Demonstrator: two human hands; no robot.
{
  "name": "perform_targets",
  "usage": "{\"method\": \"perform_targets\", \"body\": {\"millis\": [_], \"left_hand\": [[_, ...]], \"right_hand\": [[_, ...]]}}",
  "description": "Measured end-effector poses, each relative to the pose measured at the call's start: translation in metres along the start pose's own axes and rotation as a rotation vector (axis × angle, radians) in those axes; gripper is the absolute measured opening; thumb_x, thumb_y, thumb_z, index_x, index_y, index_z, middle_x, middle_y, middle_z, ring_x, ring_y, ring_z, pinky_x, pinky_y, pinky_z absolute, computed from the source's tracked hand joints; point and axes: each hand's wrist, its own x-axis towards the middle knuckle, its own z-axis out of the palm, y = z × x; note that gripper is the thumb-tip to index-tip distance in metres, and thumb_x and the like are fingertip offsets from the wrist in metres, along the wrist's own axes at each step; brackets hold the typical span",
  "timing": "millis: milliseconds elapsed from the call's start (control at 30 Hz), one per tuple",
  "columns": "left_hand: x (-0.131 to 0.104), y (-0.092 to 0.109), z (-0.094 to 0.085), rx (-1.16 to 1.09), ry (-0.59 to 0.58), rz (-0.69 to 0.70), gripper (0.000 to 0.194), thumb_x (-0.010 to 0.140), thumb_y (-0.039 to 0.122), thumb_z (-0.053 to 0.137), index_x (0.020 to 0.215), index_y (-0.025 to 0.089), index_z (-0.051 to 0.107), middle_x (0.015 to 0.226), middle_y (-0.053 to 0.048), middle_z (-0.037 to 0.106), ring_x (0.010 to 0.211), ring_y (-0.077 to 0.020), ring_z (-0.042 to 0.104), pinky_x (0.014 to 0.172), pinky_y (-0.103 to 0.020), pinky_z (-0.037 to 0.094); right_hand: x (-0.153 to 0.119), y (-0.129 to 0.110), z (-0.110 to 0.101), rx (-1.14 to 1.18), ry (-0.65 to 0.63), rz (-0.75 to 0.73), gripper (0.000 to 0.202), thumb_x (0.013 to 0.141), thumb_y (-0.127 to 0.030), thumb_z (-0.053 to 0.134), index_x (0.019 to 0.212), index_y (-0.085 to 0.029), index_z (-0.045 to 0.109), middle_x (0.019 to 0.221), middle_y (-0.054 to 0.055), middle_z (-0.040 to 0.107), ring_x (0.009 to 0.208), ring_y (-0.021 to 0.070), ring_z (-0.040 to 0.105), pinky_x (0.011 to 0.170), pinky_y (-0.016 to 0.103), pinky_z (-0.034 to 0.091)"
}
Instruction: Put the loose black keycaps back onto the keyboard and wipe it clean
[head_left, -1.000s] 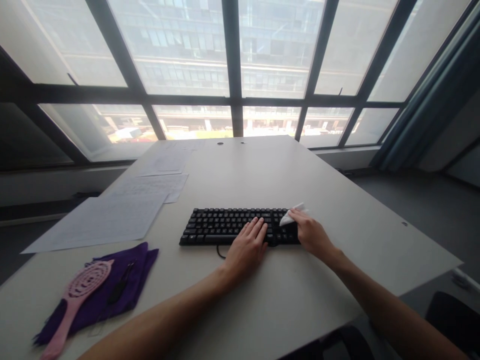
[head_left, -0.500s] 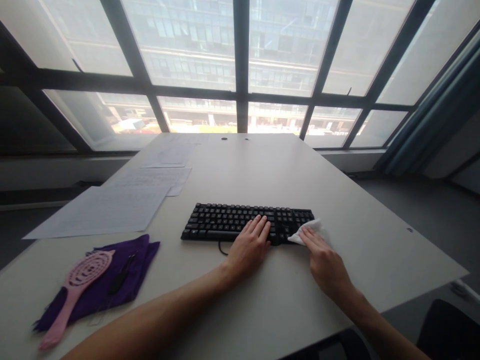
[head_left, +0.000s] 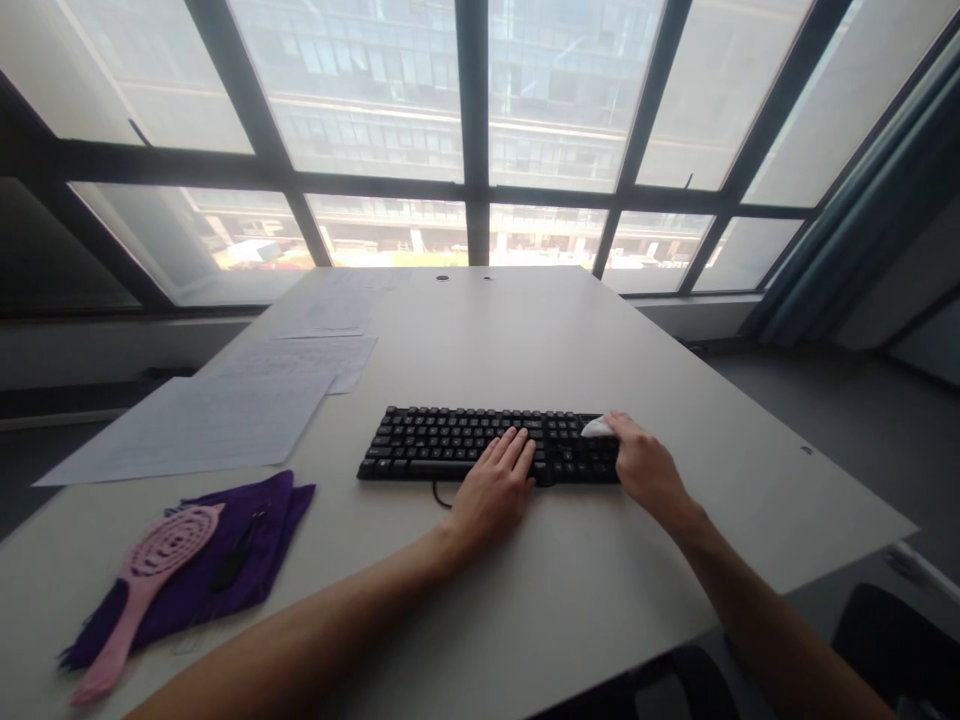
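A black keyboard [head_left: 435, 440] lies across the near half of the white table. My left hand [head_left: 499, 475] rests flat on its keys right of the middle, fingers stretched out and holding nothing. At the keyboard's right end, my right hand [head_left: 646, 460] is closed on a white wipe [head_left: 598, 428], which touches the upper keys of the number pad. Part of the wipe is hidden under my fingers. A short black cable [head_left: 441, 495] curls out below the keyboard's front edge.
To the left, a pink hairbrush [head_left: 169, 545] and a small dark tool [head_left: 236, 560] lie on a folded purple cloth [head_left: 277, 510]. Sheets of paper [head_left: 195, 420] cover the table's left side. A dark chair [head_left: 675, 685] stands at the near edge; large windows rise beyond the table.
My right hand has moved the wipe up from the lower keys to the top of the number pad. My left hand stays in place on the keyboard.
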Motion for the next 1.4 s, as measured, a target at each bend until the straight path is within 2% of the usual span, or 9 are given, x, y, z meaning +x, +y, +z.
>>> {"method": "perform_targets", "body": {"millis": [100, 300, 433, 633, 767, 900, 1167, 1300, 1400], "left_hand": [[0.001, 0.001, -0.001, -0.009, -0.007, -0.003, 0.051, 0.098, 0.024, 0.052, 0.147, 0.009, 0.05, 0.159, -0.017, 0.043, 0.149, -0.0319, 0.037, 0.123, -0.047, 0.035], [0.0, 0.002, 0.002, -0.019, 0.01, 0.001, 0.05, 0.099, 0.023, 0.049, 0.147, 0.009, 0.049, 0.159, -0.018, 0.043, 0.15, -0.0312, 0.036, 0.123, -0.047, 0.033], [0.0, 0.002, 0.003, -0.009, 0.005, 0.005, 0.05, 0.099, 0.023, 0.048, 0.147, 0.01, 0.049, 0.159, -0.017, 0.042, 0.15, -0.031, 0.037, 0.123, -0.047, 0.033], [0.002, 0.003, -0.002, 0.02, -0.018, 0.001, 0.05, 0.098, 0.022, 0.049, 0.146, 0.007, 0.051, 0.158, -0.019, 0.042, 0.149, -0.0318, 0.038, 0.123, -0.047, 0.034], [0.001, 0.002, -0.003, 0.037, -0.009, 0.0, 0.049, 0.099, 0.024, 0.048, 0.146, 0.009, 0.051, 0.158, -0.017, 0.043, 0.149, -0.0309, 0.039, 0.122, -0.046, 0.036], [0.001, 0.001, 0.001, 0.039, -0.002, -0.002, 0.05, 0.099, 0.024, 0.049, 0.146, 0.009, 0.05, 0.159, -0.017, 0.043, 0.149, -0.0309, 0.038, 0.122, -0.046, 0.036], [0.0, 0.002, 0.0, 0.033, -0.009, 0.007, 0.05, 0.099, 0.024, 0.048, 0.147, 0.008, 0.05, 0.159, -0.018, 0.041, 0.15, -0.0308, 0.037, 0.123, -0.046, 0.034], [0.001, 0.003, 0.0, 0.038, -0.016, 0.005, 0.05, 0.099, 0.024, 0.048, 0.147, 0.007, 0.05, 0.159, -0.018, 0.041, 0.149, -0.0312, 0.038, 0.123, -0.046, 0.033], [0.0, 0.003, 0.0, 0.045, -0.021, 0.004, 0.051, 0.1, 0.024, 0.049, 0.148, 0.007, 0.049, 0.159, -0.018, 0.041, 0.149, -0.032, 0.037, 0.123, -0.047, 0.033]], "right_hand": [[-0.009, -0.003, 0.004, -0.026, -0.079, -0.011, 0.061, 0.084, 0.002, 0.041, 0.134, -0.022, 0.066, 0.142, 0.008, 0.063, 0.134, 0.0278, 0.058, 0.11, 0.042, 0.051], [-0.058, -0.012, 0.0, -0.063, -0.048, -0.039, 0.064, 0.088, 0.003, 0.037, 0.145, -0.019, 0.057, 0.148, 0.012, 0.056, 0.138, 0.0305, 0.052, 0.113, 0.049, 0.048], [-0.076, -0.021, -0.01, -0.072, -0.06, -0.002, 0.064, 0.087, 0.003, 0.037, 0.142, -0.018, 0.06, 0.146, 0.013, 0.058, 0.136, 0.0314, 0.055, 0.111, 0.048, 0.05], [-0.036, -0.025, -0.023, -0.033, -0.074, 0.088, 0.058, 0.088, -0.001, 0.04, 0.137, -0.019, 0.065, 0.142, 0.01, 0.062, 0.134, 0.0287, 0.057, 0.113, 0.044, 0.048], [0.004, -0.028, -0.013, -0.026, -0.141, 0.044, 0.056, 0.09, 0.0, 0.037, 0.138, -0.014, 0.063, 0.146, 0.011, 0.059, 0.14, 0.0243, 0.051, 0.117, 0.039, 0.041], [0.017, -0.03, 0.001, -0.018, -0.255, -0.039, 0.059, 0.087, 0.002, 0.038, 0.138, -0.013, 0.063, 0.148, 0.012, 0.057, 0.142, 0.024, 0.048, 0.118, 0.037, 0.04], [-0.034, -0.03, -0.003, -0.018, -0.194, -0.124, 0.066, 0.085, 0.006, 0.036, 0.143, -0.015, 0.059, 0.151, 0.011, 0.053, 0.143, 0.0253, 0.047, 0.118, 0.045, 0.042], [-0.065, -0.035, -0.006, -0.035, -0.137, -0.165, 0.068, 0.084, 0.007, 0.035, 0.143, -0.015, 0.059, 0.151, 0.01, 0.054, 0.143, 0.0239, 0.047, 0.118, 0.043, 0.043], [-0.071, -0.038, -0.013, -0.017, -0.154, -0.152, 0.066, 0.084, 0.006, 0.035, 0.141, -0.015, 0.061, 0.149, 0.009, 0.056, 0.14, 0.023, 0.051, 0.117, 0.04, 0.045]]}}
